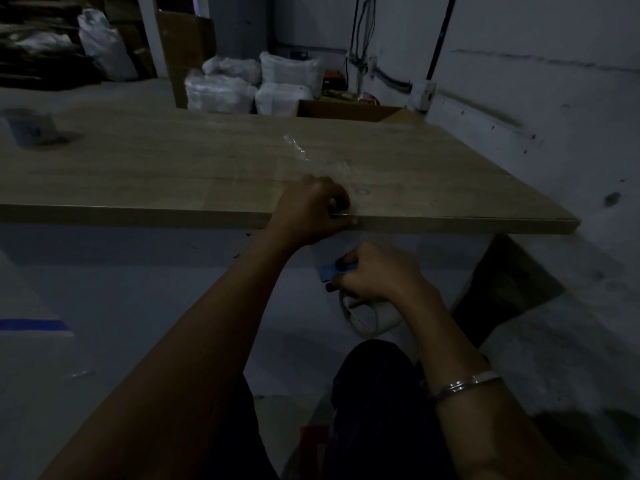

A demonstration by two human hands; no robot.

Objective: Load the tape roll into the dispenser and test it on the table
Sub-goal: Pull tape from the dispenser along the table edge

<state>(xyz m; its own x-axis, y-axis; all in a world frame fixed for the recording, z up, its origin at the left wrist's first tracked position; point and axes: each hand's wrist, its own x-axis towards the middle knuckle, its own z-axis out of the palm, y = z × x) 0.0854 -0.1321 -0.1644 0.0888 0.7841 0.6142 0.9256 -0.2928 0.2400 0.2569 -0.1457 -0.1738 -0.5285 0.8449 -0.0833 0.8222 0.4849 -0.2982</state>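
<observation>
blue plastic of the dispenser (333, 270) showed under the curled fingers of the right hand (375, 271), which gripped it just below the table's front edge, right of centre in the frame. the pale tape roll (363, 318) sat in the dispenser beneath that hand, partly hidden by the wrist. a metal bangle (464, 384) circled the right forearm lower down. just above, the left hand (311, 211) rested on the front edge of the wooden table (138, 174), its fingers curled and pinching at the edge; what they held was too dim to tell for sure. a crumpled strip of clear tape (304, 155) lay on the tabletop just behind that hand. a blurred small object (29, 128) stood at the far left of the table. white sacks (249, 84) and an open cardboard box (349, 110) lay beyond the table, upper centre.
</observation>
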